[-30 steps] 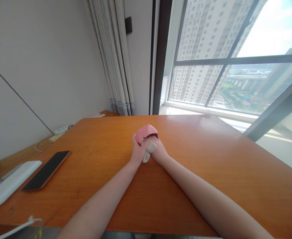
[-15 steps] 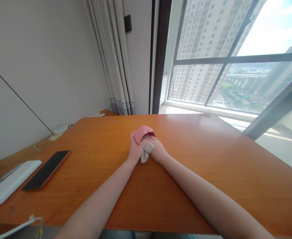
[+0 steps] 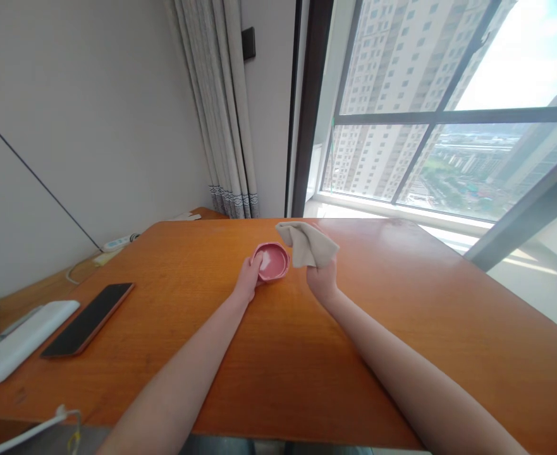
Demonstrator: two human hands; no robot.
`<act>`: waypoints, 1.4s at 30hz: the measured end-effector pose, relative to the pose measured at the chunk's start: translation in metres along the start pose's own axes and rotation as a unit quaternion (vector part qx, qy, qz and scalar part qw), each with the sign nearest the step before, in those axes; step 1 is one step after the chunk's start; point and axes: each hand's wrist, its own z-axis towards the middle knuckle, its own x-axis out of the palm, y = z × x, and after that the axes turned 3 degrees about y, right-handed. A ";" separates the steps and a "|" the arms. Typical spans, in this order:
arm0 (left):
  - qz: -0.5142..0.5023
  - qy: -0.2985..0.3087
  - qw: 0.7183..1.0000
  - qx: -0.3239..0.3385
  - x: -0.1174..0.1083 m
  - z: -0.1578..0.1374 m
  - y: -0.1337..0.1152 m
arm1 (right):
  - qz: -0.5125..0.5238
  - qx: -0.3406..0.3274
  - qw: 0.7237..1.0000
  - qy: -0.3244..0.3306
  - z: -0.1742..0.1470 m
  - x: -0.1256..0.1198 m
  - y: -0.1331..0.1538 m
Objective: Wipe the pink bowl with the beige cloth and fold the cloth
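Note:
A small pink bowl is tilted so that its inside faces me, over the middle of the wooden table. My left hand grips its left rim, with the thumb over the edge and the other fingers hidden behind. To the right of the bowl, my right hand holds up a beige cloth, which drapes over and covers most of its fingers. Cloth and bowl are apart.
On the left of the wooden table lie a black-screened phone and a white flat device. A power strip sits by the wall. A white cable crosses the near left corner. Beyond stand a curtain and a window.
The bowl has turned from showing its outside to showing its inside. My right hand has drawn the cloth away from the bowl, up and to the right.

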 end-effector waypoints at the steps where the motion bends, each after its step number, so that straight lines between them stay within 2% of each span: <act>1: 0.002 0.008 1.000 -0.007 0.001 -0.001 0.000 | -0.016 -0.019 0.999 0.041 0.000 0.000 0.000; 3: 0.001 0.028 0.999 -0.015 0.004 -0.003 -0.002 | -0.048 -0.052 0.985 0.159 -0.004 0.004 -0.001; 5: -0.005 0.044 0.999 -0.010 0.005 -0.005 -0.004 | -0.058 -0.051 0.963 0.257 -0.011 0.010 0.000; 6: -0.015 0.047 0.999 -0.001 0.006 -0.006 -0.005 | -0.055 -0.040 0.957 0.281 -0.014 0.013 0.001; 9: -0.089 0.062 0.993 0.045 0.007 -0.008 -0.007 | -0.025 -0.026 0.955 0.295 -0.022 0.019 0.008; 12: -0.183 0.125 0.975 0.035 0.009 -0.011 -0.009 | 0.021 -0.027 0.959 0.281 -0.028 0.024 0.021; 14: -0.212 0.137 0.967 0.023 0.012 -0.014 -0.010 | 0.050 0.017 0.969 0.240 -0.031 0.029 0.028; 18: -0.190 0.106 0.976 0.028 0.021 -0.022 -0.013 | 0.116 0.125 0.978 0.118 -0.026 0.032 0.024; 21: -0.177 0.170 0.969 0.013 0.025 -0.029 -0.015 | 0.143 0.156 0.975 0.063 -0.014 0.021 0.010; 24: -0.144 0.218 0.965 -0.036 0.023 -0.032 -0.014 | 0.155 0.172 0.969 0.086 -0.001 0.007 -0.002; 27: -0.097 0.185 0.975 -0.075 0.021 -0.029 -0.011 | 0.167 0.166 0.961 0.143 0.002 0.001 -0.007; 31: -0.137 0.130 0.982 -0.014 0.021 -0.024 -0.011 | 0.139 0.117 0.972 0.151 -0.007 0.009 0.002; 34: -0.162 0.145 0.975 0.044 0.022 -0.027 -0.017 | 0.111 0.102 0.974 0.168 -0.018 0.019 0.016; 37: -0.161 0.186 0.967 0.058 0.023 -0.033 -0.023 | 0.095 0.148 0.976 0.129 -0.023 0.024 0.024; 39: -0.168 0.220 0.960 0.030 0.024 -0.035 -0.024 | 0.096 0.170 0.977 0.088 -0.021 0.023 0.023; 42: -0.148 0.199 0.969 -0.019 0.024 -0.033 -0.021 | 0.123 0.157 0.976 0.088 -0.012 0.014 0.012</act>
